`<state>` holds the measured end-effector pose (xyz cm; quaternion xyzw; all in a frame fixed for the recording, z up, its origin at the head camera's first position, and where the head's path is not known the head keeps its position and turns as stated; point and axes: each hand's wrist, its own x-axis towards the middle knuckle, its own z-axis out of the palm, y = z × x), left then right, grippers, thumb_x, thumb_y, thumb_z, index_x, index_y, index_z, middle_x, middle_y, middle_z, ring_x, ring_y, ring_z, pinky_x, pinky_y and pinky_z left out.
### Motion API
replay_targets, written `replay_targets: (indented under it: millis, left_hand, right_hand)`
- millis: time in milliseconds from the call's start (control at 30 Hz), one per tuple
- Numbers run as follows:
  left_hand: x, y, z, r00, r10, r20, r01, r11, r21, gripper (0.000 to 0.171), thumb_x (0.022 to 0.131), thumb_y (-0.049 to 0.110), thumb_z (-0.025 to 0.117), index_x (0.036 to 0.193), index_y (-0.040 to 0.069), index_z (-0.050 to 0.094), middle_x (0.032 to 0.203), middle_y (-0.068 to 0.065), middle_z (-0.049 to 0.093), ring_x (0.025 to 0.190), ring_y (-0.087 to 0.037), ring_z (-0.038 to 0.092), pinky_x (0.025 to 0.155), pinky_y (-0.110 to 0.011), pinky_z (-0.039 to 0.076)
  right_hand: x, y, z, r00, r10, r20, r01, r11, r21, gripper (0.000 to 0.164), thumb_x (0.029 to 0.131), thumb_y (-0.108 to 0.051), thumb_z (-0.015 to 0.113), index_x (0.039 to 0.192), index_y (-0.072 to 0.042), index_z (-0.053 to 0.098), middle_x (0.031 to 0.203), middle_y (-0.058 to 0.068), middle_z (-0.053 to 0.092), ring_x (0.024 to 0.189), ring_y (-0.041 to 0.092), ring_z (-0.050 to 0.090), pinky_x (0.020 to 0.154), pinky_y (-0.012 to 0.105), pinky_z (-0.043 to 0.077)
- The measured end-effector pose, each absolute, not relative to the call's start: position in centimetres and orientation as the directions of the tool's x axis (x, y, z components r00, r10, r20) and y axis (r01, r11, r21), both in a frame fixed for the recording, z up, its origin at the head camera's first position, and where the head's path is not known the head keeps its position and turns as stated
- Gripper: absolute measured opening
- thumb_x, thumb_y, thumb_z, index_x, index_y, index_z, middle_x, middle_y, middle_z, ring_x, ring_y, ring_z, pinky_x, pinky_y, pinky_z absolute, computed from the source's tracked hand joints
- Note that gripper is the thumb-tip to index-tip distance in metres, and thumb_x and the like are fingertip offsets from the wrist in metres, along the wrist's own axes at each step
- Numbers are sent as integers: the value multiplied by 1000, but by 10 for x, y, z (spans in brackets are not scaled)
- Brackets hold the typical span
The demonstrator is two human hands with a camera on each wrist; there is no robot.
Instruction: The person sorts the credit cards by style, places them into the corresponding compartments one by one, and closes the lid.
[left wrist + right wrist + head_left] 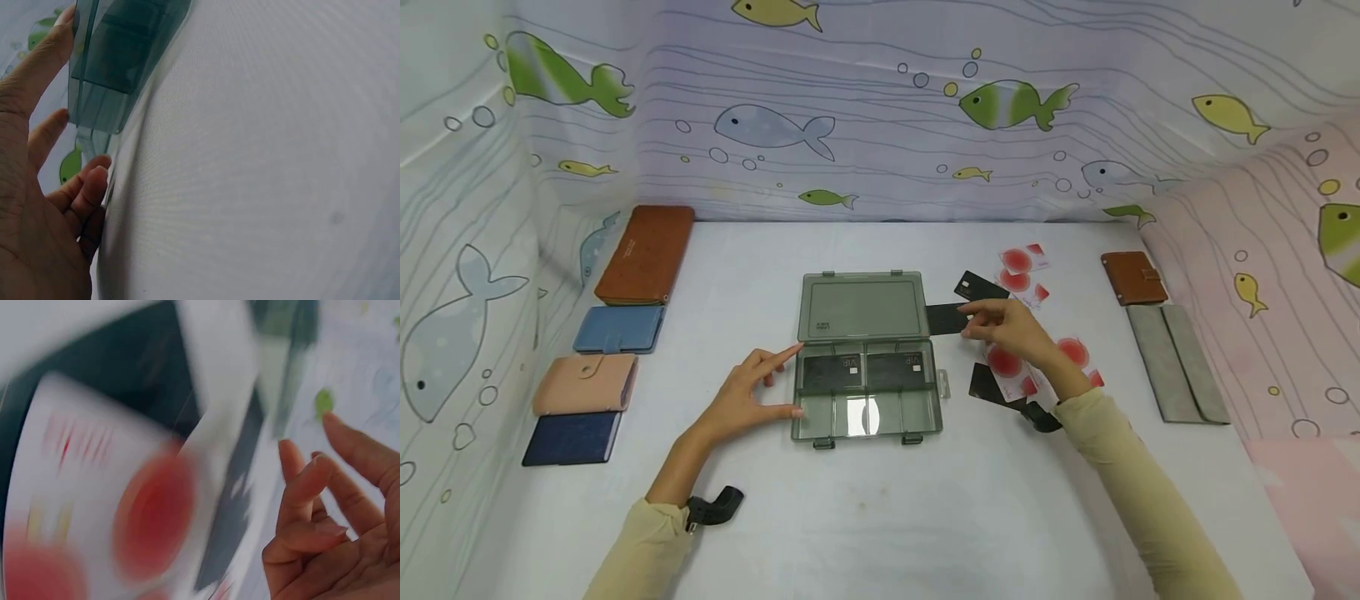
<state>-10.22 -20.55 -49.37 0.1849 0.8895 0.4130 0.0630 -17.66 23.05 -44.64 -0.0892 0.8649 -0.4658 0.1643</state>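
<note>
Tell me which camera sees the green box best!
The head view: it shows the whole green box, lid open, with two black cards inside. The left wrist view shows only part, cut off by the top edge. The right wrist view shows a blurred greenish piece, probably the box, near the top.

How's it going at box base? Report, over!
Left hand touching box. Right hand by black card, no grip seen. Box open, two VIP cards inside. Red-and-white card partly covers another black card.
</note>
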Motion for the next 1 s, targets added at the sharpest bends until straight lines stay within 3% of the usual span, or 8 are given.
replay_targets:
  millis: [167,400,667,1000]
  left_hand:
    - [-103,-205,-495,-922,384,48,286,593,753,95,69,35,91,151,31,43,99,-4,47,83,-16,39,78,-39,25]
    - [-102,-206,-496,-922,384,50,285,588,757,95,68,35,91,151,31,44,98,-4,46,83,-16,38,78,-39,25]
    - [-101,-205,-497,-922,385,45,283,589,757,95,69,35,91,151,30,44,99,-4,46,84,-16,39,79,-39,25]
    - [-101,-206,-497,-928,371,37,271,603,750,95,69,35,91,151,33,43,98,-3,45,86,-16,39,79,-39,25]
  right_hand:
    - [-196,261,-458,-938,-270,-216,18,585,-811,43,90,-14,74,130,-2,63,97,18,68,78,34,61,69,32,54]
    - [-213,292,-466,-944,-204,-260,57,674,-736,47,91,-23,73,135,-11,61,102,15,65,87,25,59,74,26,52]
    - [-219,308,-473,-920,-211,-330,78,728,-682,56,89,-23,76,141,-16,57,106,13,58,100,27,50,82,32,45]
    - [-221,305,-472,-915,-243,-322,28,758,-652,57,88,-15,75,140,-11,54,98,12,54,97,27,50,84,35,44]
